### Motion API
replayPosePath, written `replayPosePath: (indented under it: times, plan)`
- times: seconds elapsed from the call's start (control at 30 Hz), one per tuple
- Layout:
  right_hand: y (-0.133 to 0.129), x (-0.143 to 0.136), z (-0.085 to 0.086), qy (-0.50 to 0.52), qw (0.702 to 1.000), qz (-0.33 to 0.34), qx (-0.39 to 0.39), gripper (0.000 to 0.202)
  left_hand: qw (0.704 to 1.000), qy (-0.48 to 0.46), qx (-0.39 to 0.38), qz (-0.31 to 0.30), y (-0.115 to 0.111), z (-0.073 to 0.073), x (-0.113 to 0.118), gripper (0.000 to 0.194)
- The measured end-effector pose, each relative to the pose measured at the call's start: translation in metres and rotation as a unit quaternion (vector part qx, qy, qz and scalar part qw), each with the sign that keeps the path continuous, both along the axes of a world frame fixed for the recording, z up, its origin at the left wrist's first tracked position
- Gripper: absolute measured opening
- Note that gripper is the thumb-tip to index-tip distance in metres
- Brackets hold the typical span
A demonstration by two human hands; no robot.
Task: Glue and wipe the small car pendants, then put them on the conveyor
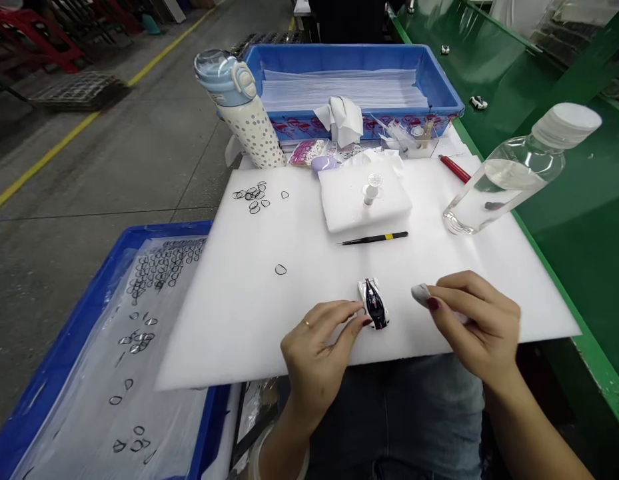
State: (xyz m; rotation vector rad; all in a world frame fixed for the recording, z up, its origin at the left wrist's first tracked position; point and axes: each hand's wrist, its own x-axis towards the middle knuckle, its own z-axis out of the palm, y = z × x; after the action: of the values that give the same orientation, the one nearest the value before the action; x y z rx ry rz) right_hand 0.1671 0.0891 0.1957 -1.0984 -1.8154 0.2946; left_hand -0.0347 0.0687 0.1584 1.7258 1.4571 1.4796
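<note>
A small white toy car point(374, 303) with a glossy black top lies on the white foam sheet point(229, 320). My left hand point(322, 347) has thumb and index fingertip at the car's left side, closed lightly on its edge. To the right of the car, my right hand point(476, 320) is raised with thumb and index finger pressed together. A greyish-white cover point(420, 293) shows at its index fingertip; anything pinched there is hidden. One thin black ring point(280, 269) lies left of the car. Behind the car is a black fine-tipped tool point(374, 238) with a yellow band.
A foam block point(364, 200) bears a small vial point(370, 193). A water bottle point(504, 183) stands right, a dotted flask point(249, 117) back left. More rings point(254, 195) lie left. A blue bin point(349, 53) stands behind; a blue tray point(114, 247) holds rings at lower left.
</note>
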Motion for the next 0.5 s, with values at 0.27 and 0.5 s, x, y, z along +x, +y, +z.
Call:
replayPosePath:
  times: [0.27,0.5]
  plan:
    - [0.001,-0.019,-0.028,-0.026,0.989,0.011,-0.143,0.012,0.977,0.197,0.076,-0.019,0.004,-0.003,0.017,0.010]
    - [0.002,-0.017,-0.027,-0.063,0.978,0.020,-0.196,0.011,0.988,0.148,-0.038,-0.007,0.004,-0.002,0.004,0.025]
